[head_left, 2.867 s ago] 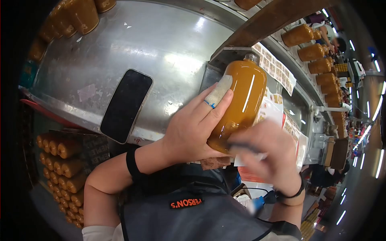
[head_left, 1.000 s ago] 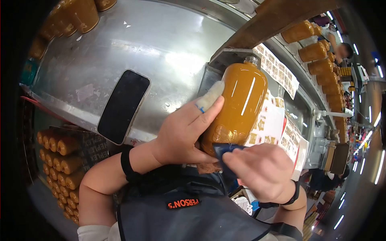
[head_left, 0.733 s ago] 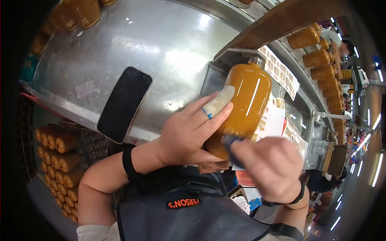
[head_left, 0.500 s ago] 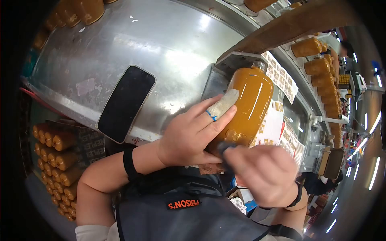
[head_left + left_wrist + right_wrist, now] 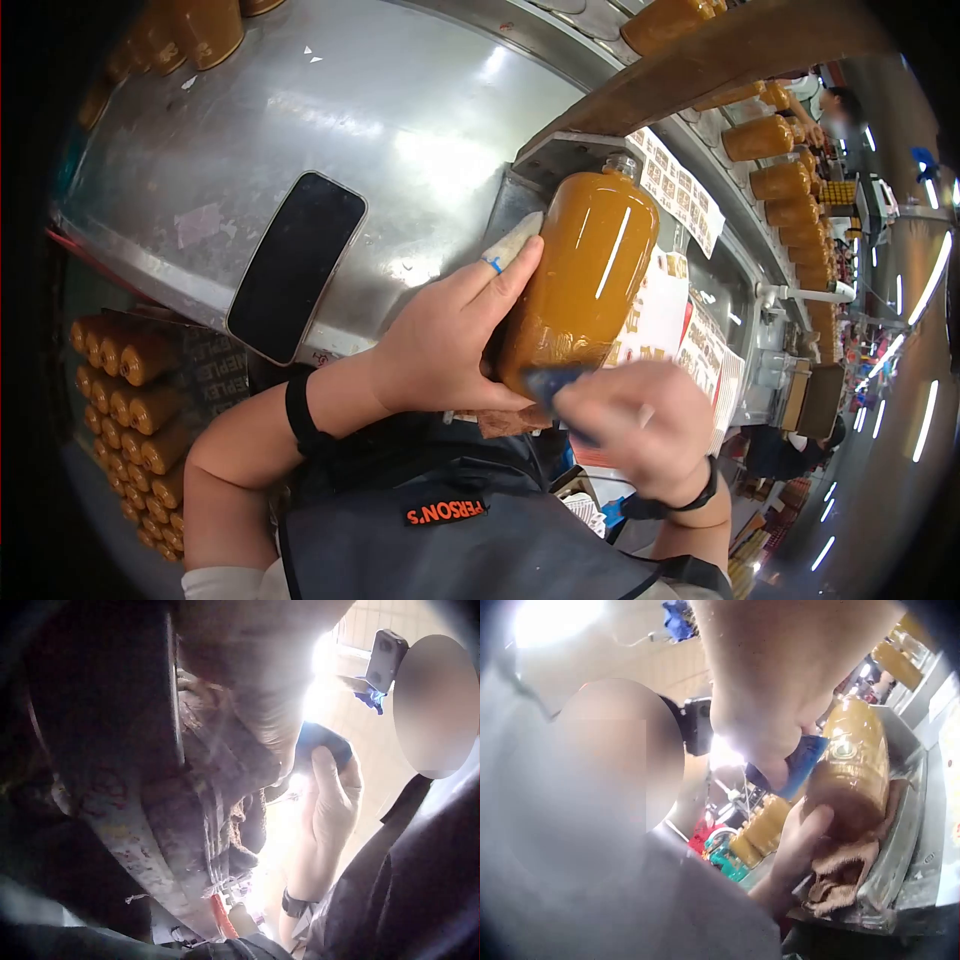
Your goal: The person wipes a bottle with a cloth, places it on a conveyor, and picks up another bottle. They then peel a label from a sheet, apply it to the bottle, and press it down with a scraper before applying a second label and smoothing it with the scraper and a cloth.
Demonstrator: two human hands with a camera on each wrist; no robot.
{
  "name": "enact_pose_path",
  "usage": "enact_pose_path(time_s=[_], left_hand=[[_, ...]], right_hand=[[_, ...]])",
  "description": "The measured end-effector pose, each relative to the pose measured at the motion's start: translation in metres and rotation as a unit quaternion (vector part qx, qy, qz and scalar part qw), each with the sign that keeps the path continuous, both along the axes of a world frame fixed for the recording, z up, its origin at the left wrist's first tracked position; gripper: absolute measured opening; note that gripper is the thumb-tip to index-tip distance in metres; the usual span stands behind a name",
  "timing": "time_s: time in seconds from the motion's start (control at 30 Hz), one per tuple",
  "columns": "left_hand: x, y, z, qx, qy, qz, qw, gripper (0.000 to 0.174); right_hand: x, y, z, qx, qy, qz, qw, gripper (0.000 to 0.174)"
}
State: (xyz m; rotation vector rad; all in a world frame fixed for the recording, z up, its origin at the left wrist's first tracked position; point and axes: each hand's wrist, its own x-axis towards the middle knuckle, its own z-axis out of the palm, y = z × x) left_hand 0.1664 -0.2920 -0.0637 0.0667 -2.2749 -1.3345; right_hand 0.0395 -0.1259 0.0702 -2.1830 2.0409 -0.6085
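Note:
A large glossy amber bottle (image 5: 590,260) with a clear neck lies tilted, its neck away from me. My left hand (image 5: 435,340) holds it, fingers along its left side and thumb by the base; one finger wears a pale cover. My right hand (image 5: 640,420), blurred, pinches a flat dark blue scraper (image 5: 550,383) at the lower part of the bottle, beside a shiny clear film. In the right wrist view, the scraper (image 5: 802,765) reaches the bottle (image 5: 855,742) near a round raised emblem. A brown cloth (image 5: 840,877) lies under the bottle's base.
A black phone (image 5: 297,265) lies on the metal table (image 5: 400,90), left of the bottle. Printed label sheets (image 5: 680,190) are on the right. A brown beam (image 5: 690,90) crosses above the bottle's neck. More amber bottles (image 5: 155,435) stand stacked at lower left and along the right.
Against half a second ago, the left fingers reach less far over the bottle and its raised emblem no longer shows in the head view. The right hand still works the scraper at the lower part.

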Motion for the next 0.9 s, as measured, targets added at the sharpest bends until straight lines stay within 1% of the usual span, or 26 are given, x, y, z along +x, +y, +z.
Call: enact_pose_path(time_s=[0.07,0.13,0.17,0.2,0.27,0.33,0.37,0.4,0.43,0.47,0.5,0.57,0.6,0.67,0.7,0.83,0.87,0.9], left_hand=[[-0.003,-0.001,-0.001,-0.018,0.009,0.003,1.0,0.121],[-0.002,0.001,-0.003,-0.031,0.012,0.004,0.999,0.122],[-0.003,0.001,-0.004,-0.034,0.019,0.005,0.999,0.122],[-0.003,0.001,-0.004,-0.037,0.026,0.005,0.999,0.121],[-0.004,0.003,0.002,-0.028,0.031,0.016,0.999,0.119],[-0.004,0.004,0.002,-0.056,0.061,0.037,0.996,0.115],[-0.004,0.004,0.002,-0.055,0.059,0.04,0.996,0.115],[-0.004,0.004,0.002,-0.06,0.07,0.043,0.995,0.111],[-0.004,0.004,0.002,-0.064,0.08,0.045,0.994,0.107],[-0.004,0.004,0.002,-0.064,0.079,0.044,0.994,0.107],[-0.004,0.004,0.002,-0.069,0.088,0.047,0.993,0.103],[-0.004,0.004,0.003,-0.07,0.098,0.052,0.991,0.1],[-0.003,0.004,0.004,-0.075,0.091,0.054,0.992,0.098],[-0.002,0.003,0.004,-0.079,0.082,0.057,0.992,0.096],[-0.002,0.003,0.002,-0.085,0.085,0.053,0.991,0.095],[-0.002,0.004,-0.002,-0.091,0.099,0.052,0.99,0.095],[-0.002,0.004,-0.002,-0.091,0.102,0.053,0.989,0.095],[-0.002,0.004,-0.002,-0.088,0.103,0.053,0.989,0.096]], right_hand=[[0.002,0.002,-0.006,-0.023,0.02,0.002,1.0,0.032],[-0.01,0.008,-0.01,-0.064,0.068,-0.09,0.992,0.035],[-0.008,0.009,-0.01,-0.051,0.068,-0.074,0.994,0.037],[-0.005,0.011,-0.011,-0.043,0.073,-0.027,0.996,0.036],[0.0,0.011,-0.01,-0.034,0.064,-0.002,0.997,0.034],[-0.009,0.006,-0.003,-0.042,0.098,-0.069,0.992,0.03],[-0.004,0.005,-0.002,-0.032,0.102,-0.06,0.992,0.032],[0.001,0.006,-0.004,-0.028,0.107,-0.021,0.994,0.036],[0.007,0.006,-0.007,-0.027,0.107,-0.002,0.994,0.038],[0.011,0.006,-0.009,-0.026,0.108,0.016,0.994,0.04],[0.01,0.005,-0.006,-0.026,0.109,0.015,0.994,0.04],[0.007,0.001,0.003,-0.017,0.105,-0.027,0.994,0.041],[0.01,0.0,0.002,-0.015,0.105,-0.026,0.994,0.041],[0.02,-0.002,-0.004,-0.018,0.157,-0.028,0.987,0.041],[0.022,0.0,-0.01,-0.027,0.147,-0.008,0.989,0.042],[0.027,-0.001,-0.003,0.009,0.113,-0.006,0.994,0.041],[0.024,-0.002,-0.002,0.009,0.115,-0.004,0.993,0.041],[0.021,-0.002,-0.002,0.005,0.091,-0.016,0.996,0.042]])
